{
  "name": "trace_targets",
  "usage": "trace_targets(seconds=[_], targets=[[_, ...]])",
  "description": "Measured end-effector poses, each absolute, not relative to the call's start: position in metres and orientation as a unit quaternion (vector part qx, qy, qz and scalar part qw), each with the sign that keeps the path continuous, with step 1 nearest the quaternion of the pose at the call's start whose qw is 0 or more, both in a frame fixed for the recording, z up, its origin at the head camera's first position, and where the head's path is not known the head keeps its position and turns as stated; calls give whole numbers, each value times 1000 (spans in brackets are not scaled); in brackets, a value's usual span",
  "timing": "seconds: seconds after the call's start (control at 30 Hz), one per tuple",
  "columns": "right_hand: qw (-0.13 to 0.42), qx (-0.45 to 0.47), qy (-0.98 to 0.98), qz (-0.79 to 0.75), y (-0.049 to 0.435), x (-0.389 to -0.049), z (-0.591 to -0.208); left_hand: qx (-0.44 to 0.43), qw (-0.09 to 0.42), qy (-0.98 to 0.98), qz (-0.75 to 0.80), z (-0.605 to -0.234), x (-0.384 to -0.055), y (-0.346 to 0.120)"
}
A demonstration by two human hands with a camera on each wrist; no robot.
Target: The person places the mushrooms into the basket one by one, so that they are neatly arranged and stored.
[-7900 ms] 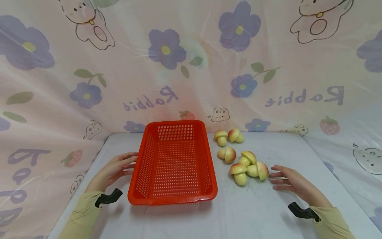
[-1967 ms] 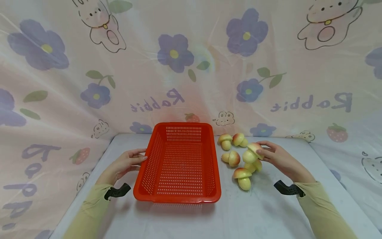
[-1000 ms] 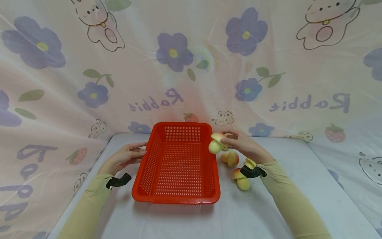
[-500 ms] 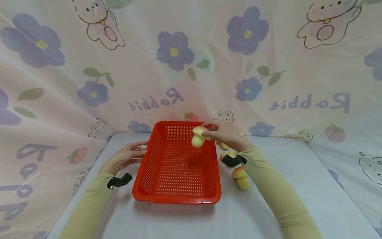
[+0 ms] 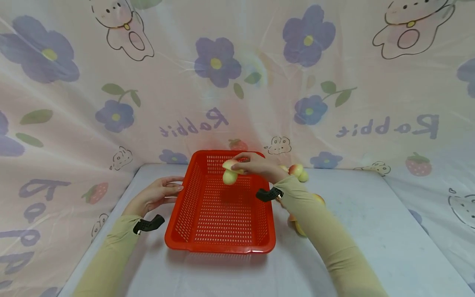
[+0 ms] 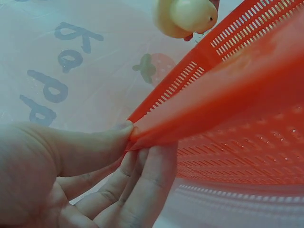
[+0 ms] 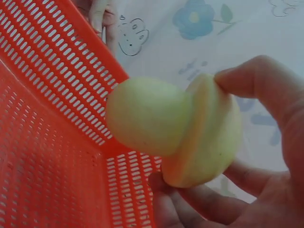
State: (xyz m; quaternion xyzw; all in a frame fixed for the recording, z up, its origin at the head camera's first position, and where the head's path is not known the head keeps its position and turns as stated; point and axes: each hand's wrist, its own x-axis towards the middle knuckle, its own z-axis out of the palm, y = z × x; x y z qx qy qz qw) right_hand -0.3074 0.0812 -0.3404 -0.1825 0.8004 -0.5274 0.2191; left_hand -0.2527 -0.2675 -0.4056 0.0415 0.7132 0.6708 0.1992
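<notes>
My right hand (image 5: 259, 167) pinches a toy mushroom (image 5: 230, 177) by its cap, between thumb and fingers, and holds it over the far part of a red plastic basket (image 5: 219, 249). In the right wrist view the mushroom's pale round stem (image 7: 147, 114) points away from the palm, toward the basket's slotted wall. My left hand (image 5: 154, 196) grips the basket's left rim; the left wrist view shows the thumb (image 6: 95, 152) on top and the fingers underneath. Nothing lies on the visible part of the basket floor.
More toy mushrooms lie on the white table right of the basket: one at the back (image 5: 298, 172), others partly hidden behind my right forearm (image 5: 323, 231). A patterned cloth (image 5: 237, 95) with flowers and rabbits hangs behind the table.
My right hand has picked a mushroom from the group at the right and carried it left over the basket. My left hand went from beside the basket to holding its rim.
</notes>
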Motion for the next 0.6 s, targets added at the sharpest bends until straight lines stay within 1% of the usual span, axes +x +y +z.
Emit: trace_targets(seconds=[0.27,0.6], targets=[[235,-184,789,-537,53,-312,-341,42,207,709,673,-403,-251,-267],[252,-186,775,-549,27,-326,-363,42,209,707,674,-402,-251,-267]])
